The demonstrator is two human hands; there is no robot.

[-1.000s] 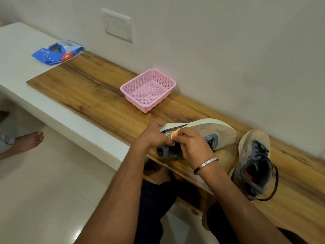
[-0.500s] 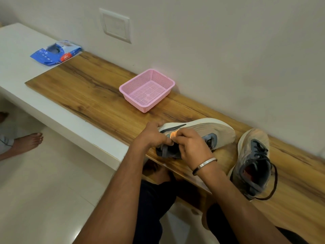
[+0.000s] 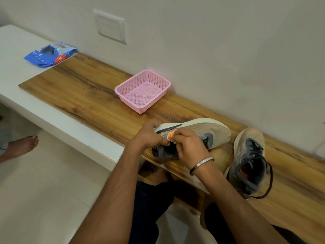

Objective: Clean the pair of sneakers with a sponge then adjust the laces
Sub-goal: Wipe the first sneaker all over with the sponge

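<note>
Gripping one grey sneaker (image 3: pixel 197 131), tipped on its side on the bench (image 3: pixel 88 95), with my left hand (image 3: pixel 149 138), my right hand (image 3: pixel 190 147) pinches one orange sponge (image 3: pixel 171 136) against it; the second, dusty-soled sneaker (image 3: pixel 249 161) sits upright alongside.

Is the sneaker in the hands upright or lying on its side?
On its side: the held sneaker shows its pale sole toward the wall.

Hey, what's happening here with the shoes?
A person is cleaning a pair of sneakers on a wooden bench top. The left hand steadies a grey sneaker with a thick white sole tipped on its side, while the right hand pinches a small orange sponge against it. The second grey sneaker stands upright beside it, its dark lace loose. An empty-looking pink plastic basket sits near the wall.
</note>
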